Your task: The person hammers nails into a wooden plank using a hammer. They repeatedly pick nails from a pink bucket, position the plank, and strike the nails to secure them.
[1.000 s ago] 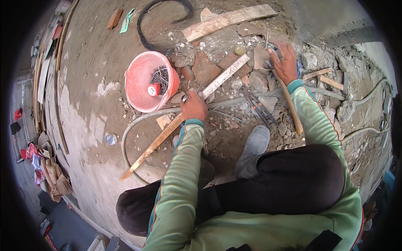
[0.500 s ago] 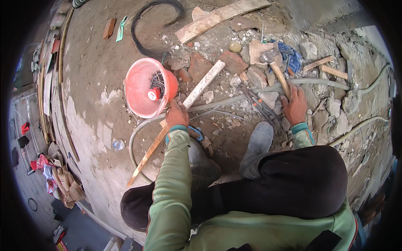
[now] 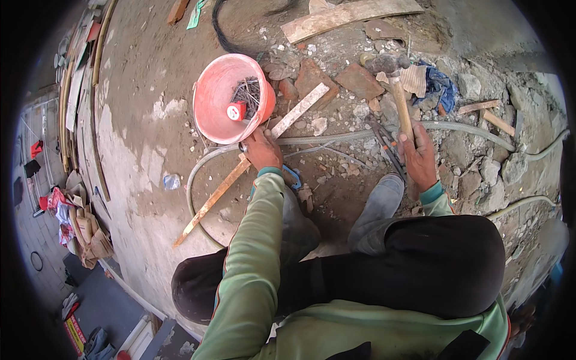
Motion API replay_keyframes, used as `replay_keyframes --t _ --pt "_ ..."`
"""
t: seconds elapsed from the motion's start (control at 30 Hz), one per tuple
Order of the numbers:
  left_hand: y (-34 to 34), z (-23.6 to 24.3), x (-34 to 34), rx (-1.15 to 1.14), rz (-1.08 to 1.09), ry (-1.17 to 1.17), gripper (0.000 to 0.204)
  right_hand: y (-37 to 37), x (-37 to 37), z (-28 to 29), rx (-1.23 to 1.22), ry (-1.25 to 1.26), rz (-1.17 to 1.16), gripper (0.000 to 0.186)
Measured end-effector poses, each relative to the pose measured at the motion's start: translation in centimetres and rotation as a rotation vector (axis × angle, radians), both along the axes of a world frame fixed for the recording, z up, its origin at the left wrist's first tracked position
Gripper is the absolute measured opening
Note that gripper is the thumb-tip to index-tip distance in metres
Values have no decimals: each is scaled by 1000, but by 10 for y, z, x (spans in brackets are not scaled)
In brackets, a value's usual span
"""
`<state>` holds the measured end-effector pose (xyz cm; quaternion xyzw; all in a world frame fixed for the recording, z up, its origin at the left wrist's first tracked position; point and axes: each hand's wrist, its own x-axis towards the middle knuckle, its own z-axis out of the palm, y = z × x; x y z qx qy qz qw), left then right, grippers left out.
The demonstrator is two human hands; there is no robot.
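My right hand (image 3: 418, 157) is wrapped around the wooden handle of a hammer (image 3: 400, 103), whose metal head points away from me. My left hand (image 3: 263, 150) lies curled over a narrow wooden strip (image 3: 210, 203), right by the near rim of a red bucket (image 3: 206, 114). What its fingers hold, if anything, is hidden. The bucket is tipped toward me and contains many nails (image 3: 247, 95) and a small red object (image 3: 236, 110). A pair of long-handled pincers or cutters (image 3: 384, 144) rests on the ground between my hands.
A grey hose (image 3: 354, 136) curves across the ground past both hands. Broken bricks (image 3: 359, 81), stones and a blue cloth (image 3: 440, 90) lie beyond the hammer. Farther off are a plank (image 3: 354, 18) and black wire (image 3: 221, 31). My shoe (image 3: 384, 198) stands near the pincers.
My right hand has lifted the hammer, its head now upright and nearer. My left hand stays over the wooden strip, with its fingers drawn in closer. The whole view has shifted slightly.
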<state>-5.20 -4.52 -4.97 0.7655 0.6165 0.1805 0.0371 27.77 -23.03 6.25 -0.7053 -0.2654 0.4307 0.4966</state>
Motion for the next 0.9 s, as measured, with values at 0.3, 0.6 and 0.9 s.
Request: replay_keyframes --t 0.3,0.6,0.9 --pt "1 20 117 -230 -108 -578 17 8 -22 -18 -130 -40 255 41" --pt "-38 -27 63 -228 -115 5 25 -14 -19 -24 -283 -208 351 49" --pt "-2 -4 75 -397 -93 -6 30 -26 -12 -33 -106 -267 260 52"
